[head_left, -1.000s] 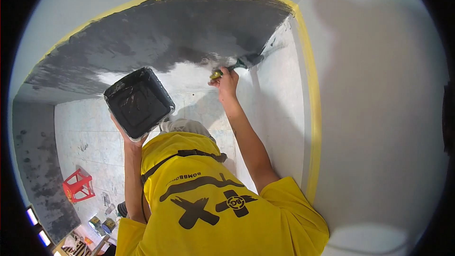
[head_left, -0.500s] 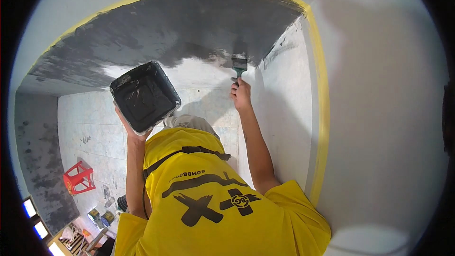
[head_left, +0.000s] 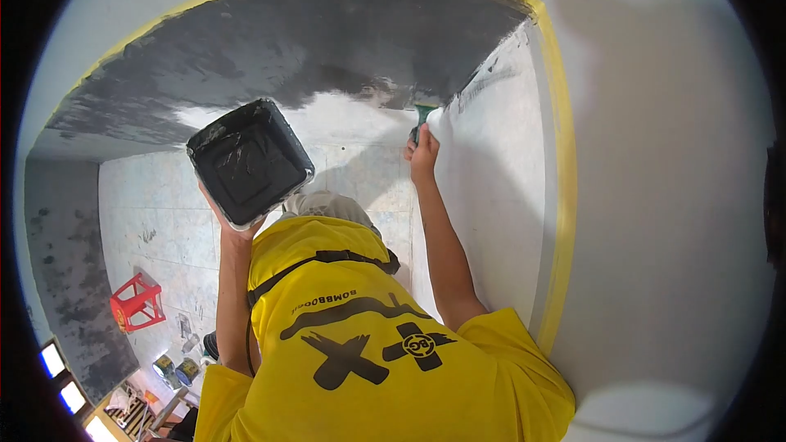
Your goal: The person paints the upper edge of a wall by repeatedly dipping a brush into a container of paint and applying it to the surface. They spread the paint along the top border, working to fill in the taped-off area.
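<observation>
My right hand [head_left: 422, 154] is closed around the green handle of a paintbrush [head_left: 423, 113]. The brush head is at the lower edge of the dark grey painted wall [head_left: 344, 41], close to the corner with the pale side wall [head_left: 495, 147]. Below the dark paint the wall shows a ragged whitish strip. On the other side, my left hand [head_left: 232, 223] grips a square black paint tub [head_left: 301, 162] from below, its fingers mostly hidden. Dark paint coats the tub's inside, and its open top faces me.
Yellow masking tape [head_left: 565, 180] borders the painted wall and side wall. A red plastic stool [head_left: 137, 303] stands on the pale tiled floor [head_left: 155, 233] at the lower left. Paint cans [head_left: 187, 372] and other items sit farther down, beside a patchy grey wall [head_left: 70, 270].
My right hand and the brush have moved slightly right, toward the corner, and the brush has turned so its bristles appear more edge-on. The tub is nearly where it was.
</observation>
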{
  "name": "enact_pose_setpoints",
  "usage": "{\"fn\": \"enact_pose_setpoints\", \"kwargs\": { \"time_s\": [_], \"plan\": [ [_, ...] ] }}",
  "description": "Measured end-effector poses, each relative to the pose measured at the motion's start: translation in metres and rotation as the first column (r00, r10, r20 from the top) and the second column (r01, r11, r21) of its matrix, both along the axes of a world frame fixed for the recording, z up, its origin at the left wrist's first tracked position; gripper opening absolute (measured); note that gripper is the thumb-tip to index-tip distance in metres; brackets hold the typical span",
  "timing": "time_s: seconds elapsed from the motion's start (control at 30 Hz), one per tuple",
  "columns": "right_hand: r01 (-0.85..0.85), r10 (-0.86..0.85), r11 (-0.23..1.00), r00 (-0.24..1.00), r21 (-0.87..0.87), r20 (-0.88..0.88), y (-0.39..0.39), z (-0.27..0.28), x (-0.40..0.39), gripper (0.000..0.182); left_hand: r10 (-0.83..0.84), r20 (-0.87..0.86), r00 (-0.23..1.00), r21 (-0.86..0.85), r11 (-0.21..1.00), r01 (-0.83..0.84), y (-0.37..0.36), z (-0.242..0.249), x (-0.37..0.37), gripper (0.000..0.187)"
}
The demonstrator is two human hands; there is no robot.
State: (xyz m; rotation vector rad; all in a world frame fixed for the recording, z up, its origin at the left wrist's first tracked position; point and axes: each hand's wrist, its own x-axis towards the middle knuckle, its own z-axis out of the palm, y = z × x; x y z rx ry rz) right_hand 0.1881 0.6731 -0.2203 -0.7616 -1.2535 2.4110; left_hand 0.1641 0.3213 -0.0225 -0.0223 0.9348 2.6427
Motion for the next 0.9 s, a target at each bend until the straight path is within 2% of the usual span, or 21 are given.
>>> {"fn": "enact_pose_setpoints", "kwargs": {
  "time_s": [0.07, 0.13, 0.2, 0.27, 0.3, 0.37, 0.47, 0.5, 0.57, 0.63, 0.73, 0.8, 0.87, 0.9],
  "plan": [
    [-0.049, 0.05, 0.999, 0.989, -0.011, 0.14, 0.005, -0.04, 0.004, 0.043, -0.01, 0.005, 1.0, 0.009, 1.0, 0.01, 0.001, 0.001, 0.0, 0.066],
    [-0.079, 0.09, 0.996, 0.955, -0.049, 0.284, 0.011, -0.052, 0.008, 0.044, -0.028, 0.013, 1.0, 0.022, 0.999, 0.028, 0.002, 0.004, -0.001, 0.067],
    [-0.098, 0.164, 0.976, 0.921, -0.197, 0.354, 0.021, -0.053, 0.004, 0.04, -0.062, 0.043, 0.997, 0.063, 0.996, 0.059, 0.004, 0.005, -0.002, 0.068],
    [-0.071, 0.239, 0.916, 0.885, -0.394, 0.398, 0.03, -0.04, -0.009, 0.037, -0.096, 0.058, 0.994, 0.097, 0.991, 0.09, 0.007, 0.008, -0.004, 0.069],
    [-0.086, 0.243, 0.926, 0.88, -0.367, 0.408, 0.03, -0.034, -0.012, 0.036, -0.115, 0.053, 0.992, 0.099, 0.989, 0.11, 0.009, 0.009, -0.003, 0.07],
    [-0.126, 0.26, 0.941, 0.864, -0.316, 0.431, 0.019, 0.006, -0.021, 0.034, -0.033, -0.112, 0.993, -0.009, 0.999, 0.032, 0.014, 0.013, 0.004, 0.05],
    [-0.073, 0.14, 0.96, 0.962, -0.27, 0.236, 0.015, 0.047, -0.023, 0.034, 0.05, -0.151, 0.987, -0.062, 0.996, -0.06, 0.023, 0.023, 0.014, 0.053],
    [-0.113, 0.15, 0.965, 0.978, -0.235, 0.148, 0.009, 0.074, -0.017, 0.033, 0.059, -0.173, 0.983, -0.072, 0.995, -0.072, 0.022, 0.021, 0.012, 0.053],
    [-0.093, 0.115, 0.985, 0.982, -0.143, 0.153, -0.004, 0.124, 0.001, 0.033, 0.066, -0.266, 0.962, -0.099, 0.991, -0.095, 0.019, 0.017, 0.008, 0.053],
    [-0.059, 0.067, 0.996, 0.989, -0.062, 0.131, -0.01, 0.143, 0.011, 0.036, 0.073, -0.294, 0.953, -0.099, 0.989, -0.106, 0.008, 0.003, 0.003, 0.049],
    [0.007, -0.006, 1.0, 0.999, 0.026, -0.041, -0.015, 0.135, 0.011, 0.038, 0.078, -0.137, 0.988, -0.011, 0.997, -0.08, -0.007, -0.016, 0.001, 0.066],
    [-0.005, 0.01, 0.997, 0.998, 0.077, -0.067, -0.014, 0.107, 0.004, 0.04, 0.06, -0.008, 0.998, 0.087, 0.994, -0.06, 0.001, -0.005, 0.003, 0.065],
    [-0.042, 0.05, 0.993, 0.997, 0.114, -0.066, -0.016, 0.074, 0.002, 0.04, 0.057, -0.068, 0.996, 0.063, 0.997, -0.053, -0.003, -0.004, 0.006, 0.066],
    [-0.035, 0.035, 0.994, 0.999, 0.103, -0.004, -0.016, 0.055, -0.001, 0.041, 0.055, -0.101, 0.993, 0.051, 0.997, -0.05, -0.003, -0.005, 0.006, 0.066]
  ]
}}
